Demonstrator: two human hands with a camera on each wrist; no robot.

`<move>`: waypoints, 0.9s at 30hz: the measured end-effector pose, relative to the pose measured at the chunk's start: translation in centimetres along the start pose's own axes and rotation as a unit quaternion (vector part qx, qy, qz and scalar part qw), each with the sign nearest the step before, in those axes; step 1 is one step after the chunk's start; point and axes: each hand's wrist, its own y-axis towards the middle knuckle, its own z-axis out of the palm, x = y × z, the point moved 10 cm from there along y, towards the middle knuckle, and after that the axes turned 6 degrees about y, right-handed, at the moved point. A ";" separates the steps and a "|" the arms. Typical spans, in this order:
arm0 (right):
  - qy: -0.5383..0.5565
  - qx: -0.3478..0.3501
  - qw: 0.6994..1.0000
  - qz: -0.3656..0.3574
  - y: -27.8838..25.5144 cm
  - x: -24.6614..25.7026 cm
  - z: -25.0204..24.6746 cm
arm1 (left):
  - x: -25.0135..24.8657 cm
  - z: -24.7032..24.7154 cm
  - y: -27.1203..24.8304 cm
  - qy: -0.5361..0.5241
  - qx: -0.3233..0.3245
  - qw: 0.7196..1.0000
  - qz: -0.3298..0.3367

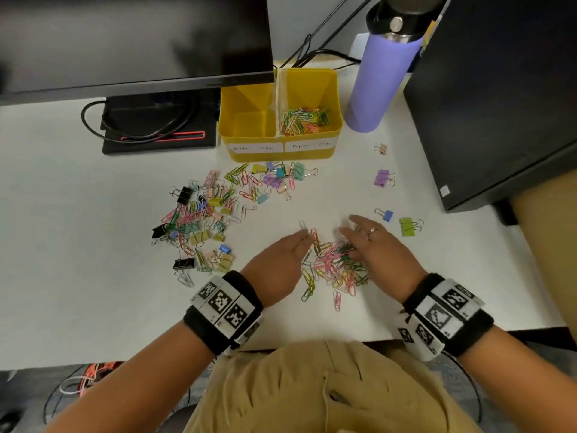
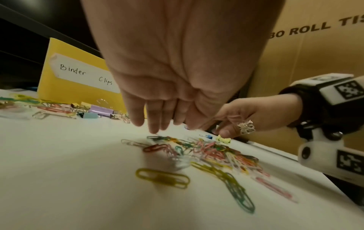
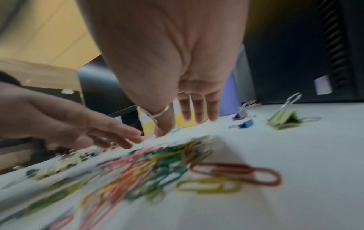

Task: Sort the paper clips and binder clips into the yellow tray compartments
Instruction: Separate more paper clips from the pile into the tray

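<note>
A heap of coloured paper clips (image 1: 335, 267) (image 2: 208, 151) (image 3: 149, 165) lies on the white desk between my hands. My left hand (image 1: 293, 248) (image 2: 157, 123) hovers at its left side with straight fingers, holding nothing. My right hand (image 1: 352, 235) (image 3: 189, 118), wearing a ring, spreads flat over its right side, empty too. The yellow tray (image 1: 228, 132) (image 2: 59, 87) stands behind; its right compartment, labelled paper clips, holds several paper clips (image 1: 304, 120), and the left one, labelled binder clips, looks empty. A mixed pile of binder clips and paper clips (image 1: 215, 210) lies left.
Loose binder clips lie right: green (image 1: 407, 226) (image 3: 283, 119), blue (image 1: 387, 215) (image 3: 245, 124), purple (image 1: 382, 178), pink (image 1: 382, 148). A purple bottle (image 1: 377, 79) stands right of the tray, a black box (image 1: 487, 98) farther right. A monitor (image 1: 134, 39) overhangs at the back left.
</note>
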 end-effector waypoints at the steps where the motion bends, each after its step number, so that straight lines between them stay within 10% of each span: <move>1: -0.007 -0.020 0.999 0.030 -0.4 -1.3 -0.6 | 0.2 -0.4 0.2 -0.002 -0.011 1.000 -0.011; 10: 0.075 -0.036 0.987 0.136 -3.4 -5.7 0.9 | -1.8 1.1 1.4 0.024 0.003 1.000 0.010; 18: -0.030 0.057 0.997 0.038 1.1 -1.5 0.8 | -2.1 -0.6 3.4 0.047 -0.057 0.993 -0.092; 27: -0.027 -0.021 0.998 0.043 1.4 -2.5 1.1 | 0.0 -2.1 4.0 0.011 -0.031 0.993 -0.110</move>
